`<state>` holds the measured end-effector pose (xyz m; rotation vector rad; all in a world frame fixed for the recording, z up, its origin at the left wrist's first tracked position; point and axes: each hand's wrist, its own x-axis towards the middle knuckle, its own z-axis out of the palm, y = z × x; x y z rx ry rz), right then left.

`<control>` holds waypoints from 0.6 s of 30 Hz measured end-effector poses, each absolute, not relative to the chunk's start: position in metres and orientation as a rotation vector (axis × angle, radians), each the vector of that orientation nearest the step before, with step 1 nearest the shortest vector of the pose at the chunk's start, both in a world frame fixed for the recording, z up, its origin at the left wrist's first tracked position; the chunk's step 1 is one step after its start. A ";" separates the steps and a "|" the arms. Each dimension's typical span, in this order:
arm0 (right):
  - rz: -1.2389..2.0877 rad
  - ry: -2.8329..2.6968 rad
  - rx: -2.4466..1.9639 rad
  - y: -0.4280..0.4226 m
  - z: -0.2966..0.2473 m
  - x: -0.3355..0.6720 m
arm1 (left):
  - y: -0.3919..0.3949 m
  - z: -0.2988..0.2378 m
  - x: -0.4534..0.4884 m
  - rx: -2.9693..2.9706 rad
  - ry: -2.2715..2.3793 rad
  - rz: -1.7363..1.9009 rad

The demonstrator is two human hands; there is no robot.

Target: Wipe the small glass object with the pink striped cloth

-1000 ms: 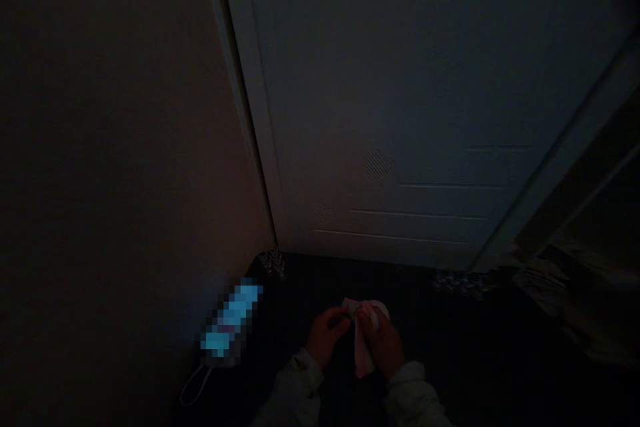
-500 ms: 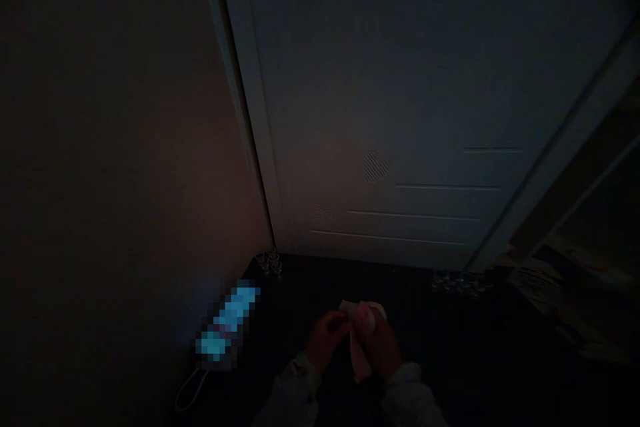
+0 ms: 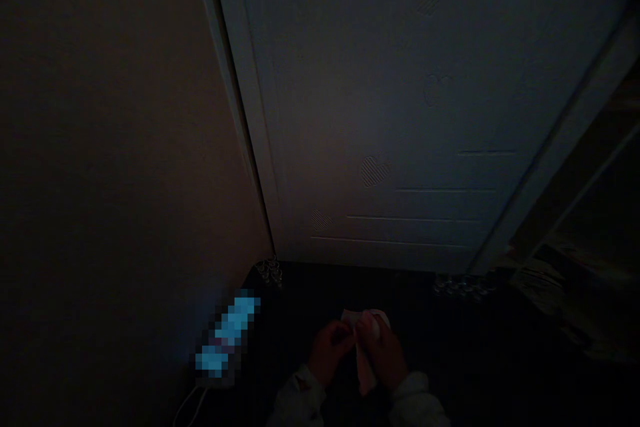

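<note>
In very dim light, a thin pale pink piece [image 3: 367, 373], cloth or paper by its look, is held between my hands, one end hanging below my fingers. My right hand [image 3: 387, 350] is closed around its upper part, with a whitish rounded bit [image 3: 376, 328] showing by the fingers; whether that belongs to the same piece I cannot tell. Thumb and fingers of my left hand [image 3: 330, 348] are pinched at the piece's left edge, close to the right fingertips. Both hands are over a dark surface [image 3: 310, 290].
On the left lies a lit phone [image 3: 227, 337] with a blurred-out screen and a pale cord [image 3: 187, 407]. A white panel [image 3: 325, 120] with embossed hearts stands ahead, a wall [image 3: 125, 147] to its left. Metal rings [image 3: 463, 287] and a dim pile [image 3: 565, 300] are at right.
The view has shifted slightly, so the hands and phone appear a little lower. Both hands keep their hold on the pink piece.
</note>
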<state>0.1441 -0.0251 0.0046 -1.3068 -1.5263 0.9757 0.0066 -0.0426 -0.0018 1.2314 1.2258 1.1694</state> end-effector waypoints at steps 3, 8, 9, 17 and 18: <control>0.964 -1.518 -1.305 -0.024 0.002 0.144 | -0.042 -0.005 0.005 1.261 1.231 1.163; 0.987 -1.522 -1.294 -0.025 0.004 0.144 | -0.042 -0.006 0.004 1.226 1.215 1.180; 0.986 -1.515 -1.292 -0.025 0.005 0.144 | -0.042 -0.006 0.005 1.209 1.208 1.185; 0.960 -1.493 -1.301 -0.024 0.000 0.145 | -0.040 -0.013 0.008 1.127 1.257 1.324; 0.956 -1.489 -1.316 -0.024 -0.001 0.145 | -0.040 -0.014 0.008 1.116 1.253 1.327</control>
